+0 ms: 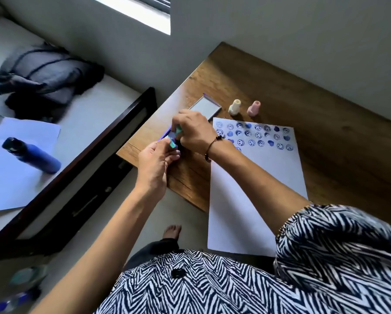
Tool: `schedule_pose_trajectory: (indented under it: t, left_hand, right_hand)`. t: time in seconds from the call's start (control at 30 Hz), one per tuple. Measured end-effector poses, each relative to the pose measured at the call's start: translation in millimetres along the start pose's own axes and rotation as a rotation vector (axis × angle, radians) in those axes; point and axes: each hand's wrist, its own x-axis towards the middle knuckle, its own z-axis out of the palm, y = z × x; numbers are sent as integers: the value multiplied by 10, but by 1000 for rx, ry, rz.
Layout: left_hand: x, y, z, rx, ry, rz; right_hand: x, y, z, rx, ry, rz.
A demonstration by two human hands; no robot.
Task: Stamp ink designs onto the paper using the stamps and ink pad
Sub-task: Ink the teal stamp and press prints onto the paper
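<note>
Seen from above: white sheet of paper (255, 191) lying flat on a wooden tabletop (339, 141), long axis running from the near edge toward the wall, near end overhanging the tabletop's edge. Three rows of blue ink prints (254, 135) across the far end, mostly round smiley faces with a few solid blots among them; rest of the sheet blank. Just beyond the far edge, two small stamps standing upright and close together, cream stamp (234, 107) on the left, pink stamp (253, 108) on the right. To their left, open ink pad (204, 107) with purple frame, raised lid showing a pale grey inner face, long axis slanting from the near-left corner of the tabletop toward the wall. Over the pad's near end, right hand (193, 132) with a beaded bracelet (212, 147) at the wrist, fingers pinched round a small teal stamp (178, 130), tilted; whether touching the pad, impossible to tell. Just below, left hand (154, 165), fingers curled round a second teal piece (172, 143), identity unclear in the blur. Black-and-white zigzag sleeve and top at the bottom of the frame, one bare foot (172, 231) on the floor. Off to the left, a bed (81, 123) carrying a dark folded garment (45, 75), loose white sheets (13, 177) and a blue bottle (31, 155) lying on its side.
</note>
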Motion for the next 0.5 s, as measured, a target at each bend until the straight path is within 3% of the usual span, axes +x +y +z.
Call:
schedule_pose_trajectory:
  t: [0.13, 0.27, 0.4, 0.5]
  left_hand:
    - [9, -11, -35, -14, -5, -8]
    - [-3, -19, -32, 12, -15, -12]
    - [21, -15, -46, 3, -7, -18]
    - [11, -20, -52, 5, -7, -24]
  right_hand:
    - [-67, 5, 68, 20, 51, -11]
    - [36, 10, -18, 14, -40, 15]
    - [21, 57, 7, 36, 37, 13]
    - [22, 54, 25, -6, -17, 10]
